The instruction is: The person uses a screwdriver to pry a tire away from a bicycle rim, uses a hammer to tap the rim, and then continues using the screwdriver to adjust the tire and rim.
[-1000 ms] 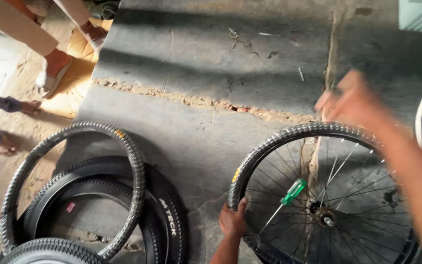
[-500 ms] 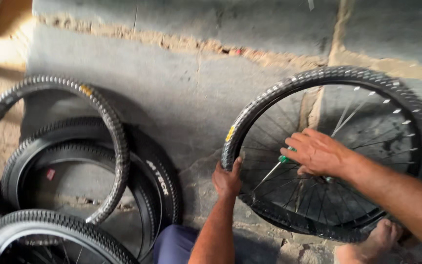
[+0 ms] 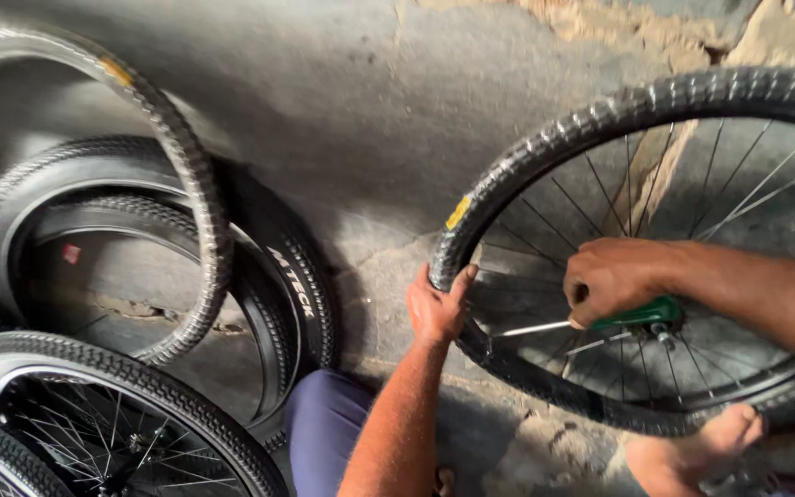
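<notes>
A spoked bicycle wheel (image 3: 545,147) with a knobby black tyre stands on the concrete floor at the right. My left hand (image 3: 436,306) grips the tyre at its left edge, thumb over the tread. My right hand (image 3: 616,278) is closed around a green-handled screwdriver (image 3: 637,316) whose metal shaft points left toward the rim, inside the spokes. My bare foot (image 3: 692,451) rests against the bottom of the wheel.
Several loose black tyres (image 3: 186,184) lie stacked at the left. Another spoked wheel (image 3: 94,414) sits at the bottom left. A cracked concrete ledge (image 3: 600,23) runs along the top. My knee in blue cloth (image 3: 324,423) is at the bottom centre.
The view has come closer and lower onto the wheel. My right hand came down from the air onto the screwdriver among the spokes. My left hand has stayed on the tyre's edge.
</notes>
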